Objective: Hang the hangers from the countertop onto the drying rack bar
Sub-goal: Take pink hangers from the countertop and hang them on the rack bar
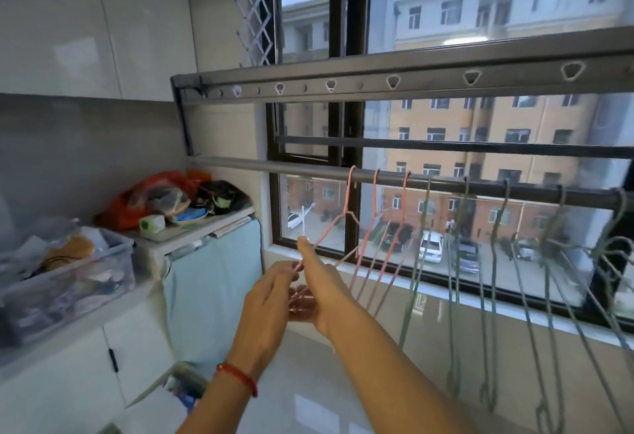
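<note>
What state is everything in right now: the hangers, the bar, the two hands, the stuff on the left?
Drying rack bar: horizontal, carrying hangers.
Pink hangers: three hooked on the bar, leftmost being handled.
Green hangers: hooked on the bar, hanging.
Left hand: fingers pinching the leftmost pink hanger's wire.
Right hand: fingers curled round the pink wire.
Clear bin: open-topped, full of items.
Red bag: crumpled on the cabinet top.

matt metal bar [240,165], glossy tiled wall [85,21]

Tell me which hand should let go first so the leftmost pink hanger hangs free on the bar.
Probably the left hand: it only pinches the pink hanger, already hooked on the bar. The right hand reaches further along the wire and can steady it.
</note>
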Tool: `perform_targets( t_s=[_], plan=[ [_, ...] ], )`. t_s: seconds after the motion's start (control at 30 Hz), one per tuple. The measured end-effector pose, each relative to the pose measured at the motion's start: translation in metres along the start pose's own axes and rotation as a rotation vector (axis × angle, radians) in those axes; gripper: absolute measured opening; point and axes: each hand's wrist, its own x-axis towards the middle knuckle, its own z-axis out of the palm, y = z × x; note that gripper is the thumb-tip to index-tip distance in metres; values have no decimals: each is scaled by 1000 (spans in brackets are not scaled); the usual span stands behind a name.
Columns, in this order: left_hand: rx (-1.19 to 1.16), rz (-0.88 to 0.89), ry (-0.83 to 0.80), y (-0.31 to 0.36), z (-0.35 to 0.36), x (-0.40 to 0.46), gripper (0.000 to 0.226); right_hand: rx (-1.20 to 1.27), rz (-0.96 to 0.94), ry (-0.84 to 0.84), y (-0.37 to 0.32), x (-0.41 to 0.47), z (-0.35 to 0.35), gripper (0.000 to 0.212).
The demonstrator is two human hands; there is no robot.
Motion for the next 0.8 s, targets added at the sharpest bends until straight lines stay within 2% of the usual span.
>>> perform_targets(
  t_s=[0.17,0.33,0.43,0.5,0.57,0.63,0.73,0.8],
  plan=[
    [2,-37,0,-11,4,-3,38,22,-72,9,12,-11,8,60],
    [-30,-44,63,-14,1,-5,33,-124,-142,-16,14,-41,3,44],
    [132,129,144,-7,0,-18,26,-194,-224,-34,12,-71,-11,34],
    [277,280,214,10,6,-30,36,-187,-296,-54,9,-90,-21,29],
    [262,420,241,32,24,-43,39,-169,-387,-39,6,-107,-35,37],
    [132,459,159,53,52,-57,28,-173,-485,48,3,-120,-56,41],
    [-193,283,-157,80,110,-86,21,-196,-662,269,2,-153,-111,38],
    [-285,213,-309,89,148,-114,18,-234,-741,452,4,-189,-158,30]
  ],
)
